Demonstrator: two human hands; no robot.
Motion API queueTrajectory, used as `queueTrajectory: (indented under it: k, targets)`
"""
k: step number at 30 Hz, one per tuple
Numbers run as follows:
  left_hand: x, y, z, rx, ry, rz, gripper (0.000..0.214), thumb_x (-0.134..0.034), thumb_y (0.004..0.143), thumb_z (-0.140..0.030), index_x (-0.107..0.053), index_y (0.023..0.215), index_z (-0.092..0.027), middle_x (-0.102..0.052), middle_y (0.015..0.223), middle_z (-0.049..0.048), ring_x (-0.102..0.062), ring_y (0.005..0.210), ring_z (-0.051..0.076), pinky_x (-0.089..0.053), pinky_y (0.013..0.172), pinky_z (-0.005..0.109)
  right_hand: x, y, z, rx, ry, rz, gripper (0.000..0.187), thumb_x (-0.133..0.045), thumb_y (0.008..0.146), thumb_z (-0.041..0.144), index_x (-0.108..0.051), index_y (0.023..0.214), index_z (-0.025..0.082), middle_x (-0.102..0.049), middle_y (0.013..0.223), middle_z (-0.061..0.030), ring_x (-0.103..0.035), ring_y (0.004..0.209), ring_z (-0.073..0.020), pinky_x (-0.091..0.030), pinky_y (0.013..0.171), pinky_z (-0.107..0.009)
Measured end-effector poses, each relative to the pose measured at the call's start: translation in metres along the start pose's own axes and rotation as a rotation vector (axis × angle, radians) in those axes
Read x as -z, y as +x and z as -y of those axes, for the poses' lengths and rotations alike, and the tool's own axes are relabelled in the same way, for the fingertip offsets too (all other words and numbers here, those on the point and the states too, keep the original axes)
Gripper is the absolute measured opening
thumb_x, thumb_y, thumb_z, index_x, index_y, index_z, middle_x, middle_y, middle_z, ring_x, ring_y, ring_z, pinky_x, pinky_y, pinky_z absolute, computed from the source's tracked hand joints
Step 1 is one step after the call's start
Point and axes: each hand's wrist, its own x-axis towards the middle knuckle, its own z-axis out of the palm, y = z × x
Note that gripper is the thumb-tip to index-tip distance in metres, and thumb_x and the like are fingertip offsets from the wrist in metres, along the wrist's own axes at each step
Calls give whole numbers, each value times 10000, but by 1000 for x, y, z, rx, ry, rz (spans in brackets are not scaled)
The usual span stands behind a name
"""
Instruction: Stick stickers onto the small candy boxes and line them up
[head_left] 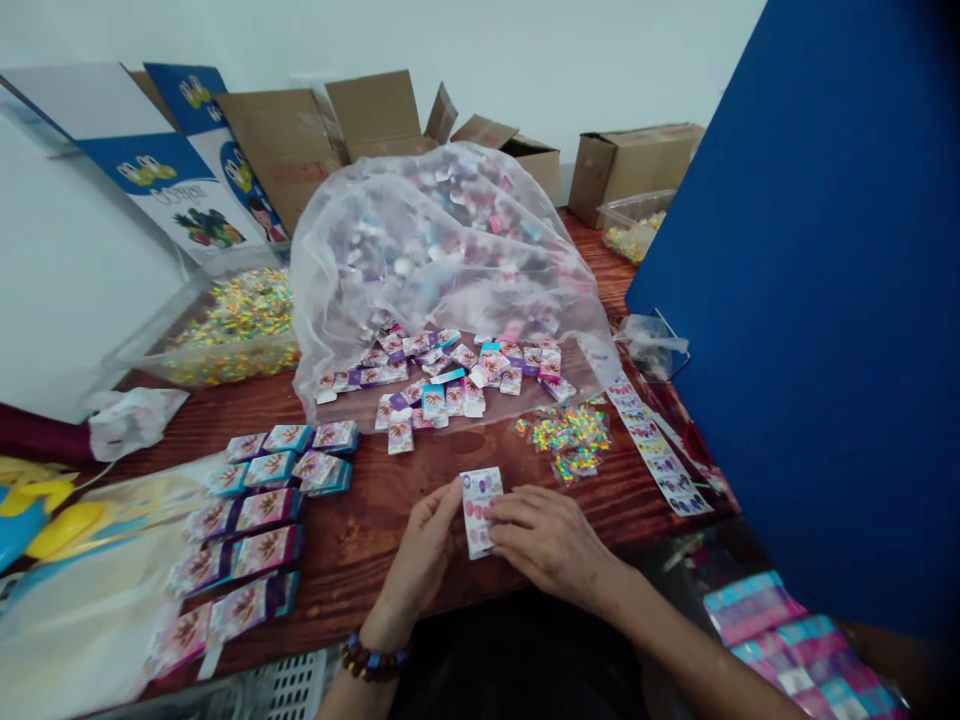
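A small white sheet (481,512) printed with pink and purple oval designs is held upright between my hands, just above the table's front edge. My left hand (426,548) pinches its left side between thumb and fingers. The fingers of my right hand (551,540) close over its right edge, hiding part of the print. Ahead of it, small printed boxes (400,432) spill from the mouth of a sheer white bag (450,230). Several little packets of coloured beads (571,435) lie beyond my right hand. A long strip of similar printed sheets (660,450) lies farther right.
Stacked small boxes (262,510) stand in rows at the left. A clear bin of bead packets (199,350) sits behind them, with cardboard boxes (375,115) along the wall. A blue panel (810,300) bounds the right side, above pink and blue packs (802,640).
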Motion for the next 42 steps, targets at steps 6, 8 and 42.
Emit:
queueTrajectory:
  k: [6,8,42]
  targets:
    - [3,1,5,-59,271,121,222,-659,788,-305,-674,954,-157,-704,825,29,-617,731,138,-476,698,237,8,11,-26,-344,281,-194,238,-576,877,280,-608,1106,226,-637,1100,-45,-589,987,-166,-459,839,-292]
    - [4,2,7,-86,357,152,239,-631,808,-315,-672,990,-165,-707,872,35,-618,773,150,-471,721,243,8,18,-33,-383,323,-128,169,-594,864,280,-644,1015,224,-655,964,-22,-603,879,-155,-458,761,-267]
    - [8,2,34,-42,205,-81,330,-649,773,-391,-656,1027,-181,-703,1003,57,-656,864,192,-519,785,291,-41,-8,-25,-609,461,-38,137,-465,915,235,-570,837,191,-594,704,20,-558,629,-114,-387,601,-217]
